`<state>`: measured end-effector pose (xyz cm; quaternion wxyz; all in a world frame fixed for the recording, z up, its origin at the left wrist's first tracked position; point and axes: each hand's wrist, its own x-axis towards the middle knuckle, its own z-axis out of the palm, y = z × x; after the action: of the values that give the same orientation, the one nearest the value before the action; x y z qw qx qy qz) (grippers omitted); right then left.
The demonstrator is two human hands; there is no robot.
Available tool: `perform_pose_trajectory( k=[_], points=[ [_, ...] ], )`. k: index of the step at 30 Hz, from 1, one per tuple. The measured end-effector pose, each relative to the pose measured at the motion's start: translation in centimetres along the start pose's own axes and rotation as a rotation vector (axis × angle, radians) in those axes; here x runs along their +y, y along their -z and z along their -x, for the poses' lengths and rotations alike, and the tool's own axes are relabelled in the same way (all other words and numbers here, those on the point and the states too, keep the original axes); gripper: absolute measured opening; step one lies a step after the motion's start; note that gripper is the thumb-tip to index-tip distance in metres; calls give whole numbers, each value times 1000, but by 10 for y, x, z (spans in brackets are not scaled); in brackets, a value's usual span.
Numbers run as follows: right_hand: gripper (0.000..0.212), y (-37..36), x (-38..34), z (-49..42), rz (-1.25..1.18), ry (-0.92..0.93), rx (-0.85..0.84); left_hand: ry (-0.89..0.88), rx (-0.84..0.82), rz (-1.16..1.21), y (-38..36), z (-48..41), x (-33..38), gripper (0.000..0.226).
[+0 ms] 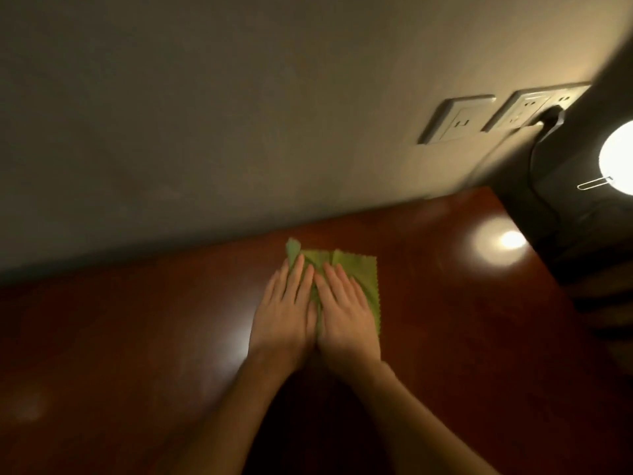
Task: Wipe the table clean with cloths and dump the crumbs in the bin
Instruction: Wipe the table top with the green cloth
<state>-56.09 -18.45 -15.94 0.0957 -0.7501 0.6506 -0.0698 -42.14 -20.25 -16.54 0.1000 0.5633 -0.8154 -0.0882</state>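
We press both the left hand point(286, 310) and right hand point(346, 311) flat, fingers straight, on the green cloth point(356, 269) near the desk's point(137, 337) far edge.

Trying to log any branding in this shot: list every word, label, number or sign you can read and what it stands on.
None: no text can be read anywhere.
The green cloth shows no label or print.
The left wall socket and the right wall socket show only slots; any marking is too blurred.
The lamp and the table show no writing.
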Motion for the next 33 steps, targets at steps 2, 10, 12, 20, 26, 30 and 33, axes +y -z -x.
perform_pose_trajectory(
  k=[2,10,12,20,26,30,33],
  points=[
    [63,7,38,-32,-26,-49,47,-59,-21,-37,-11,-53,12,62],
    [66,39,170,-59,-33,-165,130,-139,-148,-48,-32,-160,113,84],
    [64,43,179,-35,-12,-204,112,-175,-149,-25,-40,-149,132,80],
    [59,38,136,126,-2,-302,18,-298,-166,94,-48,-4,173,60],
    [62,21,76,225,-20,-314,14,-274,-242,198,-29,112,168,61],
    [67,21,70,232,-26,-289,-36,-260,-277,133,-30,127,166,63],
    [65,32,89,201,-42,-248,-30,-195,-244,131,-35,98,172,64]
  ],
)
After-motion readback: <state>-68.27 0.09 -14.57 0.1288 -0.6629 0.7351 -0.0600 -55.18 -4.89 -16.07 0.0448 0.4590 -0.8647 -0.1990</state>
